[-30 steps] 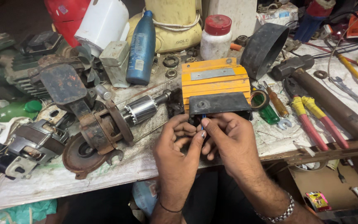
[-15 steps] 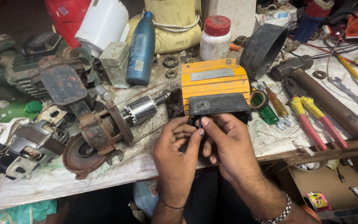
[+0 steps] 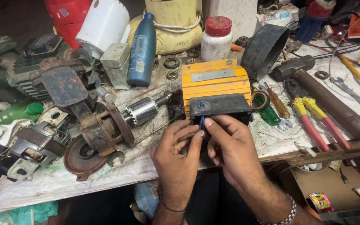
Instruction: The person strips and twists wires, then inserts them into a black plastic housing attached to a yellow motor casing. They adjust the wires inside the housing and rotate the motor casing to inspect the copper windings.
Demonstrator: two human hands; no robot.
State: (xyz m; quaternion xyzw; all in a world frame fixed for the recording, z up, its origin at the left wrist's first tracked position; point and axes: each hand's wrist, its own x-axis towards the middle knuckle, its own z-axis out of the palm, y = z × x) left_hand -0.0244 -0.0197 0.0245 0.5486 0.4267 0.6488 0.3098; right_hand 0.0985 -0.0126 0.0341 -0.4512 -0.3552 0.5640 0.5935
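Observation:
An orange ribbed box (image 3: 214, 81) with a black end cover (image 3: 219, 105) lies on the bench in front of me. A thin blue wire (image 3: 201, 121) comes down from a hole in the black cover. My left hand (image 3: 178, 156) and my right hand (image 3: 230, 146) meet just below the cover, fingertips pinching the blue wire between them. The wire's lower end is hidden by my fingers.
A motor armature (image 3: 144, 110) and a rusty angle grinder (image 3: 92, 129) lie to the left. A blue bottle (image 3: 142, 52), a white jar with a red lid (image 3: 216, 37), a black ring (image 3: 265, 50), red-handled pliers (image 3: 313, 125), screwdrivers (image 3: 278, 102), tape roll (image 3: 260, 100) crowd the bench.
My hands have shifted slightly at the black cover, and the blue wire now shows between my fingertips. The box and tools have not moved.

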